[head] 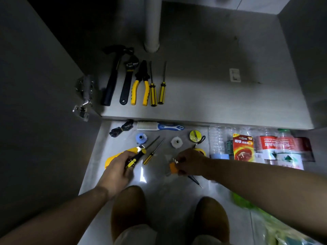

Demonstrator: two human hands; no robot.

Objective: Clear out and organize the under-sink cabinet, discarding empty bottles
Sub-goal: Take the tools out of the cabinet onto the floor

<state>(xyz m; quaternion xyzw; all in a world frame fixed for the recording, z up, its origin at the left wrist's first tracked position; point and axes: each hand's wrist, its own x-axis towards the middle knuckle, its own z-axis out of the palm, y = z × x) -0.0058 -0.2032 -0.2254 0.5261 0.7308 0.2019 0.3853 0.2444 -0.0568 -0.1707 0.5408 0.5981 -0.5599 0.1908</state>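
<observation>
Your left hand [118,167] has its fingers curled round a black-and-yellow tool [131,161], probably a screwdriver. Its long axis runs near-left to far-right, tip toward the cabinet floor [194,85]. The loose screwdriver [148,158] lies parallel just right of it on the floor [177,200], nearer that hand; your right hand [189,161] pinches an orange piece [173,167].

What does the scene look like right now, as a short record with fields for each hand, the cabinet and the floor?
Left hand: grips a black-and-yellow tool
Right hand: holds a small orange object
Cabinet floor: hammer, wrench, pliers, two screwdrivers, side by side
Room floor: brush, tape roll, loose screwdriver, plastic bottles
</observation>
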